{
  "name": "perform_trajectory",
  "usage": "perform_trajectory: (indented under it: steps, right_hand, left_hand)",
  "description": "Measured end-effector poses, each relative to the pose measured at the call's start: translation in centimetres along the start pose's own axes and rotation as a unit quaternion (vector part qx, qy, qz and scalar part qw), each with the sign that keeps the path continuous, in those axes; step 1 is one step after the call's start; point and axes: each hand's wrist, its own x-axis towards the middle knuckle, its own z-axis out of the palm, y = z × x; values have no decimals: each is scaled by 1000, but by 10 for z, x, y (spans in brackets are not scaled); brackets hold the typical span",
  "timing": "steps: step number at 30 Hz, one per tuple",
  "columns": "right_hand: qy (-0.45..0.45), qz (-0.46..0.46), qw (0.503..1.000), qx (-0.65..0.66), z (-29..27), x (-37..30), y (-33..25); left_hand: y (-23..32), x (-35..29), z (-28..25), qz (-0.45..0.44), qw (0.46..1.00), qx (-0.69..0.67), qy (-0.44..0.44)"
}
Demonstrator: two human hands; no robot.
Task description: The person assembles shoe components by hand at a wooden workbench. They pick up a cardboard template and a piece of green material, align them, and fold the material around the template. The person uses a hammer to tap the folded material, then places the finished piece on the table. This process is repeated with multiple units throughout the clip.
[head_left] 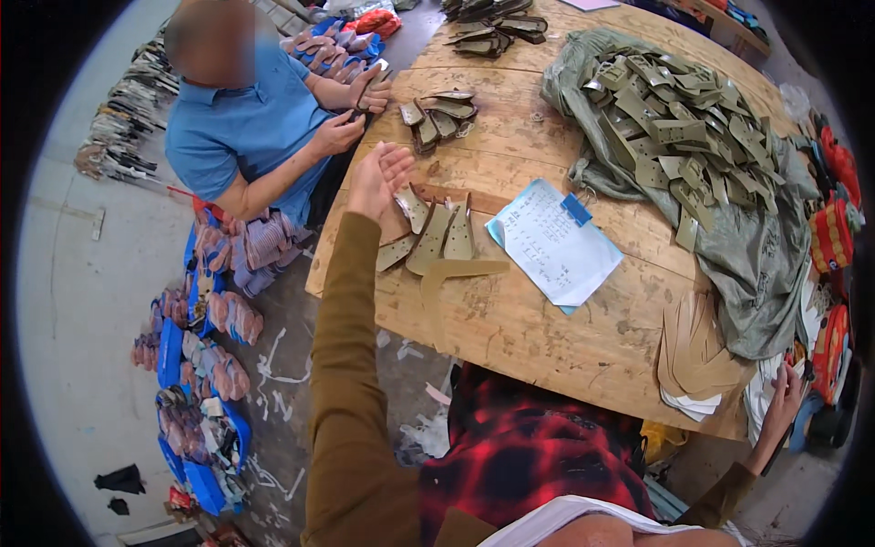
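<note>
My left hand [381,180] reaches over the table's left edge, palm turned up and fingers stretched out, with nothing visible in it. Beside it lie several curved, olive-grey pieces with small holes [436,239], fanned out on the wood. A flat tan V-shaped piece [439,273] lies against their near ends, one arm jutting past the table edge. Down at the right, my right hand [782,397] is by the table's near right corner, among white sheets or strips [761,387]; its fingers are partly hidden and too small to read.
A large heap of olive pieces [684,128] rests on a green sack [756,283]. A written sheet with a blue clip [561,242] lies mid-table. Tan V-shaped pieces [694,351] are stacked near right. A person in a blue shirt [246,118] sits left, handling a piece. Bundles fill blue trays [170,351].
</note>
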Motion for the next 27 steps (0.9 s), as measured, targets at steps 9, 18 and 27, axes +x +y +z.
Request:
perform_trajectory:
  steps: [9,18,27]
  right_hand:
    - [70,87,993,-31,-8,-30,8]
    - [298,152,937,98,-33,-19,55]
    - [130,156,912,-358,-80,3,178]
  left_hand:
    - [-23,164,-13,-95,960,-261,-39]
    - [-15,180,66,5,952,-301,-60]
    - [-26,69,115,405,849,326,-91]
